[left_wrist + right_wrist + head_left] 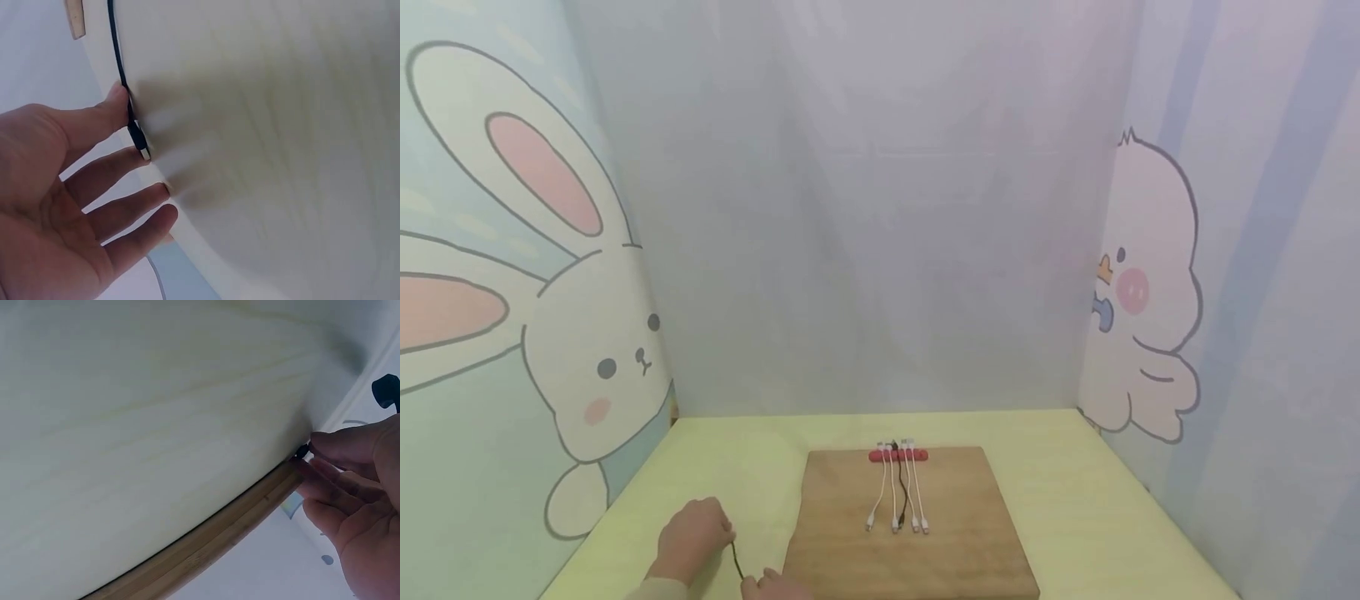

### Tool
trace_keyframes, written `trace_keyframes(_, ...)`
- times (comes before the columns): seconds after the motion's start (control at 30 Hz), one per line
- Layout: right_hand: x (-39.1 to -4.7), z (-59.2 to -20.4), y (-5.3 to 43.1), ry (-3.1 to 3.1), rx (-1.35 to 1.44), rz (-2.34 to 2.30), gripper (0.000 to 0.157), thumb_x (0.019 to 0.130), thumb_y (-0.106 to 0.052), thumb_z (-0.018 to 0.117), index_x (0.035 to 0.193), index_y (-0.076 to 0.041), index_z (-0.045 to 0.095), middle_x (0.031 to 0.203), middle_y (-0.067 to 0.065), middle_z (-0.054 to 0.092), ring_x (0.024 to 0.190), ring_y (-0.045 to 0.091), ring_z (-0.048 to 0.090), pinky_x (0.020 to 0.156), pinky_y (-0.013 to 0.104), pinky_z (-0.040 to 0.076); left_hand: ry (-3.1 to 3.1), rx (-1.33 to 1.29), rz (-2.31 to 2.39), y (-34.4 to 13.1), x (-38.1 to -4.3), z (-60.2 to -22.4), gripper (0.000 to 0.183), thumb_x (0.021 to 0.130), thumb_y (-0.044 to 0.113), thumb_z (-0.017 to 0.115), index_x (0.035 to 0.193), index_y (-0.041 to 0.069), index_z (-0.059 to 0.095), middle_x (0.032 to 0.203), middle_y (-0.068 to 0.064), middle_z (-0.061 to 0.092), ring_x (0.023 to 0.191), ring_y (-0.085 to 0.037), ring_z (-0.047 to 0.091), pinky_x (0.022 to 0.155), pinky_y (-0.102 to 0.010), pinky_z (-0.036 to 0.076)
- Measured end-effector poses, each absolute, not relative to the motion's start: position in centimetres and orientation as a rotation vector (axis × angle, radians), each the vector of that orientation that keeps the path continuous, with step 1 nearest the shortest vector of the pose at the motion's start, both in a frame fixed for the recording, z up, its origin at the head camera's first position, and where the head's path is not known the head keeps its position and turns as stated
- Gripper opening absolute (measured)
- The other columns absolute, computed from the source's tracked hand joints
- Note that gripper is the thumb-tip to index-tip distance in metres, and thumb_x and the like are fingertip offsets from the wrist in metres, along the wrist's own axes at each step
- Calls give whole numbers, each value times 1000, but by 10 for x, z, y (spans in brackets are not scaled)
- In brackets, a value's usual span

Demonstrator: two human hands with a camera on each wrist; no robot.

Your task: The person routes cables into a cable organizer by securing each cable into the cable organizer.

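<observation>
A short black charging cable (737, 560) stretches between both hands, left of the wooden board. My left hand (692, 533) pinches one end of it; in the left wrist view the thumb and a fingertip meet at the black connector (136, 135), whose metal tip shows. My right hand (777, 587) is at the bottom edge of the head view, nearer than the left hand and beside the board's left edge. The right wrist view shows its thumb and fingers pinching a small black piece (302, 450) of the cable; most of that end is hidden.
The wooden board (842, 562) lies mid-table. At its far edge a red cable holder (875, 456) carries several white cables (917, 492) and a black cable (902, 479), their ends hanging toward me. Around the yellow table (1097, 517) stand a grey back wall and cartoon-printed side walls.
</observation>
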State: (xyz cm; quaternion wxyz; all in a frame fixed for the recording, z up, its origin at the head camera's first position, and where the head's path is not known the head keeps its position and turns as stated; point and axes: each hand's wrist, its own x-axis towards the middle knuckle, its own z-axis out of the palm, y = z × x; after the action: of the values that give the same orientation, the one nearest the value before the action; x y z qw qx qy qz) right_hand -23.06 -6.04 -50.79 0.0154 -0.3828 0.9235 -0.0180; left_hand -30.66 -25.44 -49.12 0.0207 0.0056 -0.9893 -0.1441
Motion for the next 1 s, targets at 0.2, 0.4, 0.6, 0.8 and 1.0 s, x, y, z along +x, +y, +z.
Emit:
trace_keyframes(0.2,-223,-510,-61,2932,-1060,-186,35,75,-58,74,93,-30,65,70,-13,53,59,-1,45,49,17,38,-3040,5,-482,-253,-305,-486,9,67,19,80,68,18,72,75,-1,72,64,-14,61,59,-42,52)
trace_keyframes(0.4,-224,-504,-58,2699,-1136,-388,10,85,-49,70,85,-39,67,61,-20,50,52,-3,46,47,14,40,-3015,-36,-584,-266,-309,-491,14,66,19,86,72,16,73,77,1,72,69,-18,62,64,-41,52)
trace_keyframes(0.6,-220,-505,-63,2734,-674,-489,26,75,-54,77,86,-35,64,68,-12,52,56,8,49,46,26,42,-3060,-8,-680,-278,-315,-493,27,68,27,86,88,13,76,92,-6,75,89,-29,68,81,-52,52)
trace_keyframes(0.8,-222,-499,-57,2749,-1072,-259,25,80,-58,72,92,-39,62,67,-16,49,57,0,46,48,19,39,-3043,11,-648,-280,-317,-493,17,76,26,81,86,12,77,97,-11,75,88,-31,68,80,-53,52)
trace_keyframes(1.0,-219,-492,-58,2750,-1331,-127,15,82,-56,69,91,-45,63,64,-19,48,54,-5,44,46,14,36,-3023,33,-614,-280,-320,-498,15,75,22,81,83,10,75,89,-10,75,82,-28,68,75,-49,53)
